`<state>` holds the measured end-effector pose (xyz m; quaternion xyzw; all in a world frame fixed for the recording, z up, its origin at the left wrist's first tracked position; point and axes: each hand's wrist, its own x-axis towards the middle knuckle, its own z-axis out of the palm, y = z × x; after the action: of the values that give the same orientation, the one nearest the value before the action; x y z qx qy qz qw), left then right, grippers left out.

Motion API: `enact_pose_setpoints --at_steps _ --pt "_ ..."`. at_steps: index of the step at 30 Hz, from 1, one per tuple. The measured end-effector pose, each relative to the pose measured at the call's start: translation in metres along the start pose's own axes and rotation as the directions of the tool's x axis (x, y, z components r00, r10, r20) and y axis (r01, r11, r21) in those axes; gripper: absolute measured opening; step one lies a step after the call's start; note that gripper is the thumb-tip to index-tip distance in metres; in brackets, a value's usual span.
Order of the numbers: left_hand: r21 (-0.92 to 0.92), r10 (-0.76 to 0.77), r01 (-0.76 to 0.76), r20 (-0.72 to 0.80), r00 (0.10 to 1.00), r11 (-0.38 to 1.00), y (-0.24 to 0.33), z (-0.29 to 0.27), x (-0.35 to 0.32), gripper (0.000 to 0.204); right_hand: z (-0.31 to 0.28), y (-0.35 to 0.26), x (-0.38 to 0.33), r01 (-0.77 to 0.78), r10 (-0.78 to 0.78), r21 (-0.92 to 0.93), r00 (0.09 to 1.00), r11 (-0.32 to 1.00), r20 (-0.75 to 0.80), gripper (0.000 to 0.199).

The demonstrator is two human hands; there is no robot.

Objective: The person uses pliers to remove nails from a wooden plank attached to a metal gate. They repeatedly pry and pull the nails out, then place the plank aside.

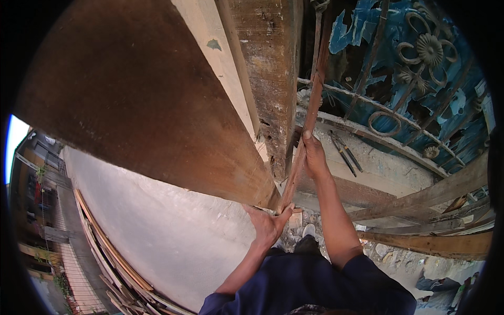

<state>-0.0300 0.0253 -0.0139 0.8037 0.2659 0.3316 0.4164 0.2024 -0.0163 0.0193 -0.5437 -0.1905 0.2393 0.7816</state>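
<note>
A long, narrow reddish-brown wooden strip (314, 100) runs upright at a slant beside a thick weathered wooden post (268, 68). My right hand (315, 155) is closed round the strip at about mid-length, thumb upward. Lower down, my left hand (266, 223) grips the strip's bottom end, its thumb against the wood and its other fingers partly hidden under the edge of a large brown board (131, 100). That board fills the upper left and narrows toward my left hand. Whether the strip is fixed to the board cannot be seen.
Pliers (345, 152) with dark and yellow handles lie on a dusty ledge (388, 163) at right. Behind it stands a rusty ornamental metal grille (399, 113) with torn blue sheeting. Wooden planks (436, 244) cross at lower right; long boards (105, 257) are stacked at left. Rubble surrounds my feet.
</note>
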Motion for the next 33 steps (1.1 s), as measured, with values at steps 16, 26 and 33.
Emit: enact_pose_setpoints --at_steps 16,26,33 --pt "-0.210 -0.258 0.265 0.060 0.964 0.941 0.029 0.001 0.002 0.121 -0.104 0.018 -0.029 -0.131 -0.445 -0.851 0.806 0.509 -0.390 0.047" --pt "-0.198 -0.219 0.232 0.087 0.972 0.952 0.029 -0.002 0.001 0.125 -0.186 0.048 -0.044 -0.407 -0.458 -0.913 0.809 0.013 -0.367 0.054" --pt "-0.204 -0.265 0.280 0.098 0.959 0.938 0.028 -0.003 0.002 0.122 -0.179 0.043 -0.037 -0.407 -0.417 -0.913 0.836 -0.037 -0.356 0.056"
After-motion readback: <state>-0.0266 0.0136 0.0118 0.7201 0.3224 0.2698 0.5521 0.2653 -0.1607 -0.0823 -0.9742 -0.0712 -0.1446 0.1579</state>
